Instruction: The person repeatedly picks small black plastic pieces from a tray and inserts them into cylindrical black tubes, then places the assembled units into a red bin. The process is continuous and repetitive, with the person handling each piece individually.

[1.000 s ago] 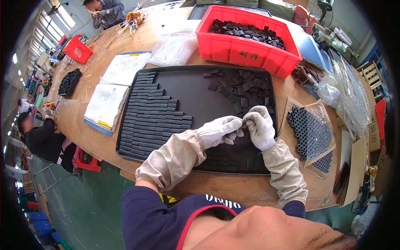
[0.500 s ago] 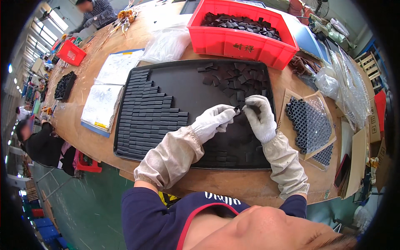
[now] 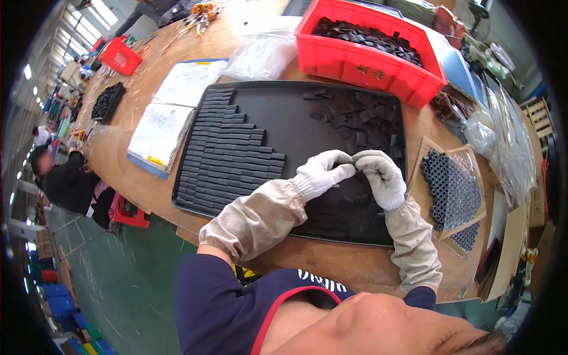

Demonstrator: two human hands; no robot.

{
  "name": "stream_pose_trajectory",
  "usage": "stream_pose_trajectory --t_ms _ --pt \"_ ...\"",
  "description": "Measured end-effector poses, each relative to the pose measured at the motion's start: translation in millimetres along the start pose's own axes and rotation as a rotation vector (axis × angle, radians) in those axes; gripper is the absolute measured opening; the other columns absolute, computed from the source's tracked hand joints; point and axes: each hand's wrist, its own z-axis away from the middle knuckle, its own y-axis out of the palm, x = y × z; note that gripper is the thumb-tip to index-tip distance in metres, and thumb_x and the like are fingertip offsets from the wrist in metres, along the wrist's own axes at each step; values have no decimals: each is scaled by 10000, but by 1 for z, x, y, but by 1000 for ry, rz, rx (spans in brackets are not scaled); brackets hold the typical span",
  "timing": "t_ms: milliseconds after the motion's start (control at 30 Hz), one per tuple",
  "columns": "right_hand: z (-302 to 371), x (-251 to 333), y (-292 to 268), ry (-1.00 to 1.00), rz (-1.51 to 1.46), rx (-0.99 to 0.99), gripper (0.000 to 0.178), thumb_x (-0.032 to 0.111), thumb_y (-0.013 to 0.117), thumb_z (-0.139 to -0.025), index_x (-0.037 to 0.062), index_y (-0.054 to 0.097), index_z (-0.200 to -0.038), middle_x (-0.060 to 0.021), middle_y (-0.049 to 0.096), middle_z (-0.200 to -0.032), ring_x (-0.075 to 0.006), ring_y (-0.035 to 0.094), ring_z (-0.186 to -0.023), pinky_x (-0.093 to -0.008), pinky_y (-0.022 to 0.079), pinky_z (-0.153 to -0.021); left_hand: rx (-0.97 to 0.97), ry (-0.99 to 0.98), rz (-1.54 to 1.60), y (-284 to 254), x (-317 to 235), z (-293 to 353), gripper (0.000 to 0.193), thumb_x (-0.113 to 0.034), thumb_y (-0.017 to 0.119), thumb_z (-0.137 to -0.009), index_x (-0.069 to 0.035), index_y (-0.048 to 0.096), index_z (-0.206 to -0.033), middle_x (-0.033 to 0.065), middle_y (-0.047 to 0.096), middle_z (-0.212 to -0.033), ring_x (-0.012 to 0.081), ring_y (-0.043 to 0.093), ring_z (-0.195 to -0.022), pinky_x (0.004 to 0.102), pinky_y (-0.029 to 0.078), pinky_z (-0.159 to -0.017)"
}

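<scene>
My left hand [image 3: 326, 174] and my right hand [image 3: 381, 180], both in white knit gloves, meet fingertip to fingertip over a large black tray [image 3: 275, 109]. Both are closed in a pinch. A small black piece [image 3: 354, 162] shows as a dark sliver between the fingertips; the gloves mostly hide it. Neat rows of short black sleeve pieces [image 3: 231, 163] fill the tray's left side. Loose flat black pieces [image 3: 367, 115] lie scattered in its far right part, just beyond my right hand. A few more lie beneath the hands, near the tray's front edge.
Behind the tray stands a red bin [image 3: 367, 68] of black pieces. Papers on a blue clipboard [image 3: 160, 133] lie left, with a clear plastic bag [image 3: 260, 56] farther back. Bagged dark tubes [image 3: 455, 192] rest on cardboard at right. A co-worker [image 3: 68, 180] sits at the far left.
The view has shifted, so the tray and bin appear farther right. My fingertips have come closer together, and the right hand's fingers are more curled over the small black piece.
</scene>
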Motion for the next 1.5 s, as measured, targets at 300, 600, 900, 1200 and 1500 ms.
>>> stream_pose_trajectory --t_ms 300,600,900,1200,1500 --pt "-4 1 1 -138 241 12 421 -119 589 -691 79 706 -1044 -129 714 -1111 -312 680 -984 -378 534 -854 95 -8 150 -6 4 1 366 -304 686 -962 -57 628 -1227 4 668 -1034 79 605 -845 246 519 -741" --pt "0 2 9 -87 181 -126 327 -39 718 -744 76 676 -1047 -151 689 -1183 -321 680 -992 -386 543 -844 135 -2 300 -5 7 -2 377 -332 679 -964 -66 624 -1225 -13 643 -988 54 567 -800 229 487 -712" --pt "1 -9 7 -106 319 -23 326 -6 781 -684 88 661 -972 -149 664 -1120 -350 655 -1009 -416 531 -853 165 -30 131 -10 2 1 439 -376 651 -978 -72 598 -1290 12 650 -1071 88 587 -944 258 510 -785" --pt "-1 -8 4 -70 362 -62 286 29 764 -762 50 656 -1026 -131 663 -1076 -319 657 -966 -387 527 -829 -331 512 -799 -100 -15 -17 266 -283 720 -896 -129 722 -1112 115 674 -1042 267 647 -970 372 520 -873" --pt "-2 -13 5 -39 330 -73 310 -9 728 -794 49 655 -1089 -122 660 -1024 -257 662 -826 -342 531 -738 -666 -110 -1302 -281 9 -39 231 -342 661 -912 -272 734 -1120 184 634 -1123 376 608 -1101 468 495 -950"
